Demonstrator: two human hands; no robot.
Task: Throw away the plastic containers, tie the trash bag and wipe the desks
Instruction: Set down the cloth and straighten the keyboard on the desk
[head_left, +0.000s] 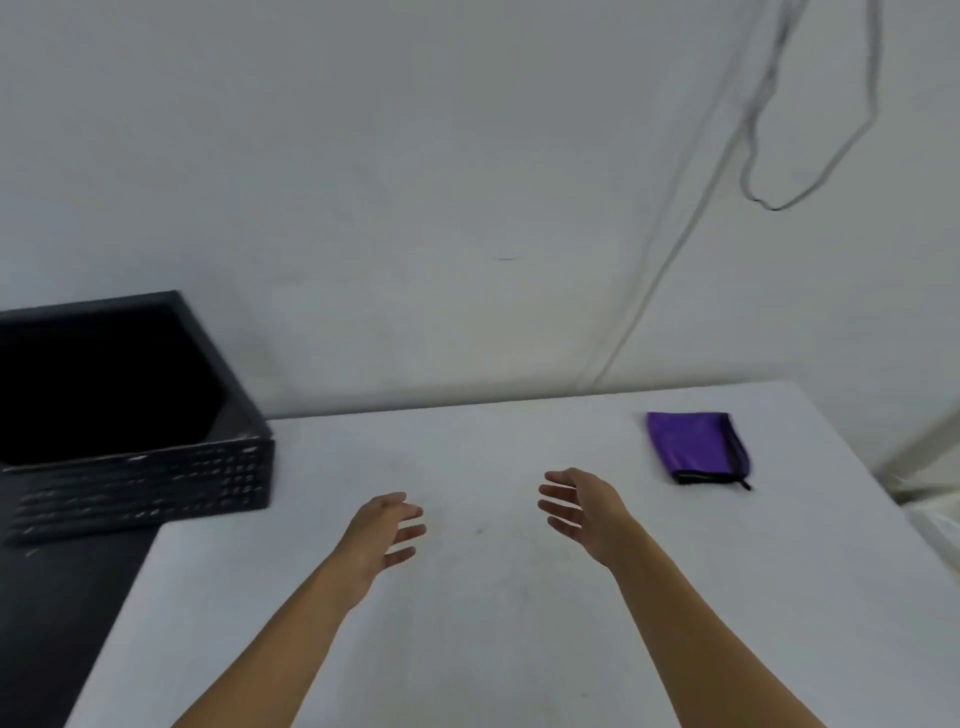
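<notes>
A white desk fills the lower part of the head view. A folded purple cloth with a black edge lies on it at the far right. My left hand and my right hand hover over the middle of the desk, palms facing each other, fingers spread and relaxed, holding nothing. The right hand is left of the cloth and apart from it. No plastic container or trash bag is in view.
A black open box stands at the left, beside the desk's left edge, its inside dark. A white wall rises behind the desk. Grey cables hang down the wall at the upper right.
</notes>
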